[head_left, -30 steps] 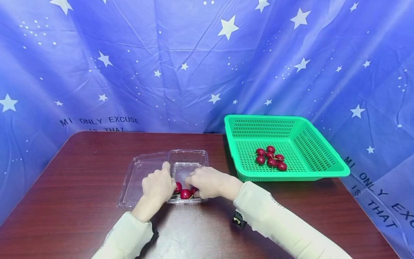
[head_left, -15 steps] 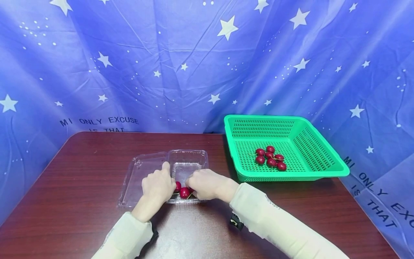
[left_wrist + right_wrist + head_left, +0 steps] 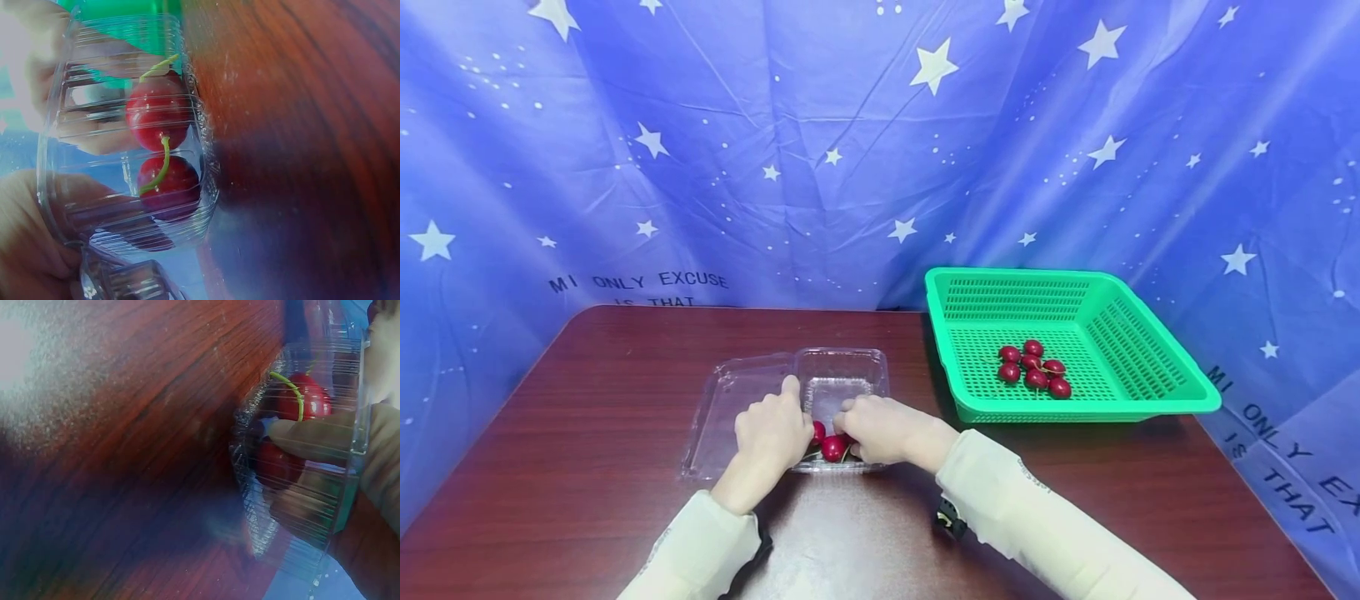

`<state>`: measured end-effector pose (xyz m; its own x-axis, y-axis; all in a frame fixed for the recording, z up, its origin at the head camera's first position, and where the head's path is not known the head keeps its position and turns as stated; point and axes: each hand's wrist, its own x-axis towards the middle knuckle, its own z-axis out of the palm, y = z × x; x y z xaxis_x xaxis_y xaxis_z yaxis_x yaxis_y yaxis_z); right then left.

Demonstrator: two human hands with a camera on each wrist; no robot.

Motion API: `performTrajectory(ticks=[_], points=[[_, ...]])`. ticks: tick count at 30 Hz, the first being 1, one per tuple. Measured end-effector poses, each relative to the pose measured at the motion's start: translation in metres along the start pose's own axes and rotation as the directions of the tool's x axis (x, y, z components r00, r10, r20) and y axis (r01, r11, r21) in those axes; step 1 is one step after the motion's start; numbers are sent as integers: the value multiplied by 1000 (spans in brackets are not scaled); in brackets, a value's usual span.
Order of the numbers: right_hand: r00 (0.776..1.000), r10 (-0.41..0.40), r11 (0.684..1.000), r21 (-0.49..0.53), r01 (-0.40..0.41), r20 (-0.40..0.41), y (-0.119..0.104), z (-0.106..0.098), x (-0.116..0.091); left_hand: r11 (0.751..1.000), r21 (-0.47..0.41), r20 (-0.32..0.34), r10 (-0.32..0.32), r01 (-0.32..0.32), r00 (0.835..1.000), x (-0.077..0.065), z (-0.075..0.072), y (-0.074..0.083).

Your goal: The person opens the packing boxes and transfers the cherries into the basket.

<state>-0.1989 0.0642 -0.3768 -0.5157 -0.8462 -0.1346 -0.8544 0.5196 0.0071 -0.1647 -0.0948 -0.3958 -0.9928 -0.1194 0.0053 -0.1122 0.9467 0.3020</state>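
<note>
A clear plastic clamshell box (image 3: pixel 841 364) lies on the table, its lid (image 3: pixel 730 408) folded out to the left. Inside its near end sit red cherries (image 3: pixel 833 448) with green stems. My left hand (image 3: pixel 772 433) grips the box's left edge beside the hinge, some fingers reaching inside. With thumb and fingers down in the box, my right hand (image 3: pixel 883 429) holds a cherry (image 3: pixel 278 464) at the right end of the row, mostly hidden in the head view. Through the clear wall, the left wrist view shows two cherries (image 3: pixel 167 187) side by side.
To the right at the back stands a green plastic basket (image 3: pixel 1157 346) holding several more cherries (image 3: pixel 1036 379). A blue curtain with white stars (image 3: pixel 820 192) hangs behind the brown wooden table (image 3: pixel 625 375).
My right hand has shifted slightly left and toward me within the box, covering more of the rightmost cherry. The left hand keeps its place on the box. The head view has moved slightly.
</note>
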Motion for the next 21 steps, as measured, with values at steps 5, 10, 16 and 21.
performTrajectory(ticks=[5,10,16,21], points=[[1000,5,1000,8,-5,-17,1,2,-1,1000,3,-12,2,-2,1000,0,2,-1],[1000,14,1000,-2,-14,-26,1,3,-2,1000,1,-19,5,-5,1000,0,1,0],[999,15,1000,-14,-15,-29,0,2,-1,1000,-7,-18,0,0,1000,-1,0,0],[1000,24,999,-28,-25,-17,0,-2,-2,1000,-16,-28,-2,1,1000,-1,0,1]])
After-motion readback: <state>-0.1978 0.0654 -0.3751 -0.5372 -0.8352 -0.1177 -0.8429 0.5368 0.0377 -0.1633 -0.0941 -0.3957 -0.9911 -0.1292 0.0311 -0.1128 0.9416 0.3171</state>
